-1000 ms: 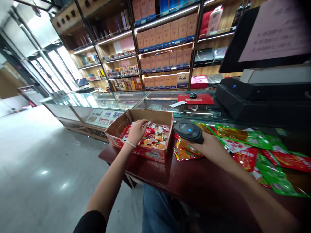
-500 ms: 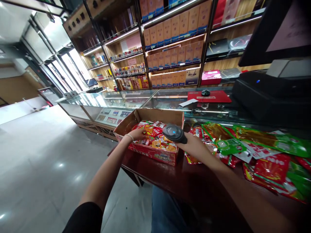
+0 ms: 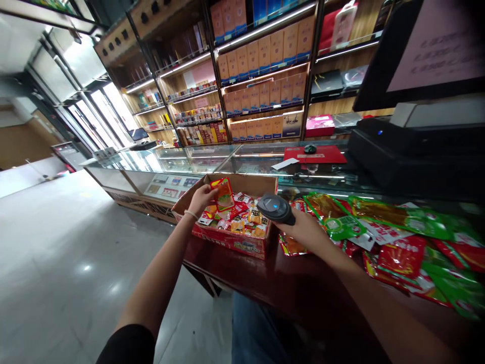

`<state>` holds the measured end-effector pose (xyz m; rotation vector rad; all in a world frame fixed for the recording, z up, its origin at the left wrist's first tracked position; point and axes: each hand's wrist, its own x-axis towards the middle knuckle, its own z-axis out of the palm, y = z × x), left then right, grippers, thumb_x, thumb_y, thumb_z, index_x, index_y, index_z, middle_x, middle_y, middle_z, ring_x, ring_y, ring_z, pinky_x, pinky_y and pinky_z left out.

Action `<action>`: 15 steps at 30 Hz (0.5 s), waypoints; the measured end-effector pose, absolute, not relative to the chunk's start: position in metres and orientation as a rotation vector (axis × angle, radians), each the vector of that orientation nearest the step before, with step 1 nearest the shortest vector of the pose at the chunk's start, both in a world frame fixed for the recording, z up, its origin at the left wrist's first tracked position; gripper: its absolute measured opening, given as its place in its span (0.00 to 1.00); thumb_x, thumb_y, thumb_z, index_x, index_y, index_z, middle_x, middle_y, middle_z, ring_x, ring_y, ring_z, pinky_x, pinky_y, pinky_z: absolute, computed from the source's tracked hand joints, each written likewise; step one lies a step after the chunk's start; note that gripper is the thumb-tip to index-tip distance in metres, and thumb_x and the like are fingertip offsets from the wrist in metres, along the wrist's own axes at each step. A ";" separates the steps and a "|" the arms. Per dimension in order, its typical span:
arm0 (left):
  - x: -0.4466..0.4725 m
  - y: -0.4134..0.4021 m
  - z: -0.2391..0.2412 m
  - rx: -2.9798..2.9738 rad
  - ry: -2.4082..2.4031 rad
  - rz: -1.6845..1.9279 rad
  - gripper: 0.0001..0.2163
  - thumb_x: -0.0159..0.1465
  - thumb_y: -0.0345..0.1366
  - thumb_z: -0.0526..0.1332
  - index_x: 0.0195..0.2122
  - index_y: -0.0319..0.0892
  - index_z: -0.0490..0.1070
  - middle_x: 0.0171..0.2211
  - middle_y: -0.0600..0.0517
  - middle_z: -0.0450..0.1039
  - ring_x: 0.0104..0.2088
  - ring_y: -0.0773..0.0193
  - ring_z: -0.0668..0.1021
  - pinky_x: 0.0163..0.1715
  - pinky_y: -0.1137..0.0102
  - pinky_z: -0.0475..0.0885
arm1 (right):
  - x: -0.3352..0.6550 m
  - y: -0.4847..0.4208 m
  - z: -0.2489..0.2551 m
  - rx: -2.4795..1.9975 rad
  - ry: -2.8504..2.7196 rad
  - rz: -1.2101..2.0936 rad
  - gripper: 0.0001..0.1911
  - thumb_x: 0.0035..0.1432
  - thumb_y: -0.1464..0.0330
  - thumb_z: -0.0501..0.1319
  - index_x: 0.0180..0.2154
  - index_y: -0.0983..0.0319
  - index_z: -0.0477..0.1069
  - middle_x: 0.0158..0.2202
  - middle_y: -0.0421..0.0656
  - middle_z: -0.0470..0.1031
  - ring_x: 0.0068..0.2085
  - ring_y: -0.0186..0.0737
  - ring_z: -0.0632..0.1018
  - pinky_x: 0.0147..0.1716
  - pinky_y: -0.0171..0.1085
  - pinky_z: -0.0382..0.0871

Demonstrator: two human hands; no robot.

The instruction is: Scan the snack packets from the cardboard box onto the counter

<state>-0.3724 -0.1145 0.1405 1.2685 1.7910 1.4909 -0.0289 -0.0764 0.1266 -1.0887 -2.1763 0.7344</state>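
Pinched by its edge in the left hand [image 3: 200,197], a small red-and-orange foil snack packet [image 3: 223,194] stood upright just above the open cardboard box [image 3: 242,247] at the left edge of the dark wooden table [image 3: 273,280], apparently faced toward the black handheld scanner [image 3: 275,208] clasped in the right hand [image 3: 303,230]

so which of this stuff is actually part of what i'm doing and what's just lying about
In use: left hand holding a red snack packet; right hand holding the barcode scanner; cardboard box of packets; probably the loose packets beside it.
Lying about: computer mouse, red mat, paper slip, till screen.
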 end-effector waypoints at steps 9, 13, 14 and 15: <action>-0.306 -0.120 0.176 0.884 1.187 1.721 0.15 0.52 0.40 0.73 0.34 0.40 0.70 0.29 0.55 0.72 0.26 0.72 0.74 0.26 0.77 0.72 | 0.016 -0.080 0.128 -1.175 -2.082 0.719 0.19 0.52 0.57 0.64 0.44 0.59 0.76 0.38 0.48 0.82 0.43 0.56 0.81 0.39 0.44 0.72; -0.251 -0.120 0.179 0.683 0.736 1.653 0.05 0.63 0.36 0.63 0.36 0.42 0.69 0.25 0.57 0.66 0.21 0.74 0.69 0.20 0.80 0.66 | 0.050 -0.084 0.127 -1.208 -2.024 0.658 0.19 0.51 0.59 0.64 0.45 0.58 0.75 0.39 0.47 0.82 0.43 0.56 0.81 0.40 0.45 0.72; -0.235 -0.120 0.177 0.639 0.634 1.598 0.03 0.66 0.35 0.60 0.36 0.42 0.69 0.24 0.57 0.63 0.19 0.75 0.66 0.18 0.81 0.63 | 0.059 -0.086 0.126 -1.215 -2.008 0.636 0.19 0.52 0.58 0.65 0.46 0.58 0.75 0.40 0.47 0.82 0.43 0.56 0.81 0.40 0.45 0.72; -0.220 -0.121 0.174 0.598 0.548 1.537 0.04 0.67 0.34 0.57 0.36 0.41 0.69 0.23 0.57 0.61 0.18 0.76 0.64 0.16 0.82 0.59 | 0.069 -0.088 0.125 -1.223 -1.992 0.615 0.19 0.52 0.58 0.65 0.46 0.58 0.75 0.41 0.47 0.82 0.44 0.56 0.81 0.40 0.45 0.72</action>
